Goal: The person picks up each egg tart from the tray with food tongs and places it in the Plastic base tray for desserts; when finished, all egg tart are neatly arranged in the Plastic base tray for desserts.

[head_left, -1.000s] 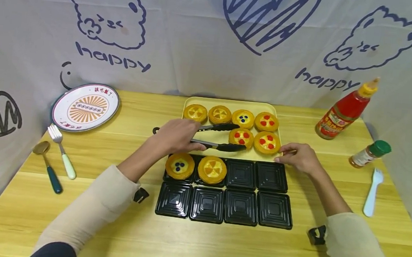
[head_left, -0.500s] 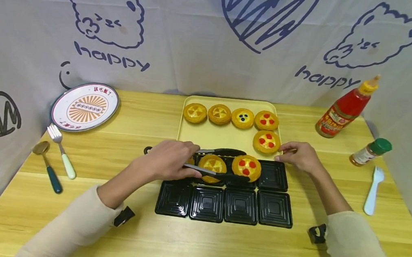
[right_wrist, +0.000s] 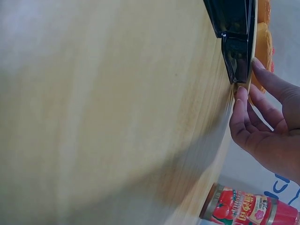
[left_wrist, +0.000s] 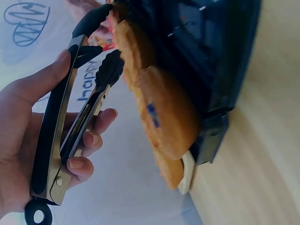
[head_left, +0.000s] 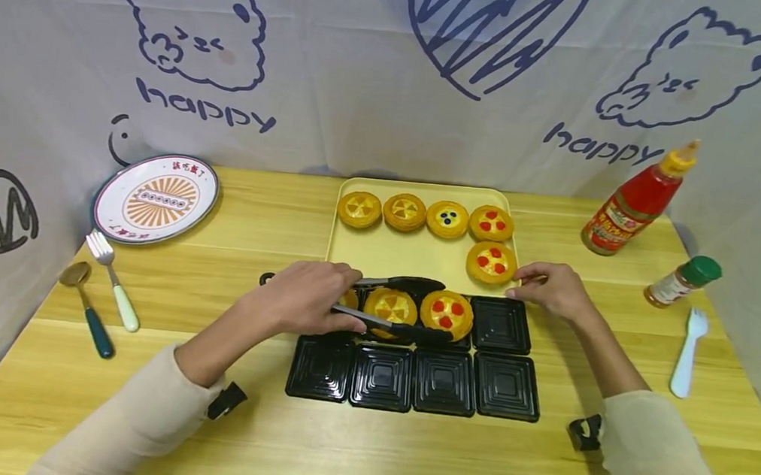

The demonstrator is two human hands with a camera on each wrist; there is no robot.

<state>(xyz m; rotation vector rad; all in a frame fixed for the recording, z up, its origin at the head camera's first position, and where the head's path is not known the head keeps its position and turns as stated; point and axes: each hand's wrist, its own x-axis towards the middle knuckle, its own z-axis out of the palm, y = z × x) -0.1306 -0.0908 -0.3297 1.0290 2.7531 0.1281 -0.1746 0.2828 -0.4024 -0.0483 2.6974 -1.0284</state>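
Note:
My left hand (head_left: 300,298) grips metal tongs with black tips (head_left: 416,333), their arms spread. A tart topped with red pieces (head_left: 446,315) sits over the third back-row compartment of the black tray (head_left: 382,377), with one tong tip behind it and the other along its front edge. To its left are an orange-wedge tart (head_left: 391,305) and a blueberry-topped tart (left_wrist: 168,115), mostly hidden by the hand in the head view. My right hand (head_left: 552,292) holds the front right corner of the yellow tray (head_left: 399,258) between thumb and fingers.
Several tarts (head_left: 359,210) stand on the yellow tray, mostly along its back. At left are a plate (head_left: 156,199), a fork (head_left: 115,282) and a spoon (head_left: 89,310). A sauce bottle (head_left: 635,203), a green-capped jar (head_left: 682,283) and a pale blue fork (head_left: 688,355) are at right.
The tongs carried the red-topped tart from the yellow tray's front row to the black tray's third back compartment, then shifted slightly left. My right hand stayed at the tray corner.

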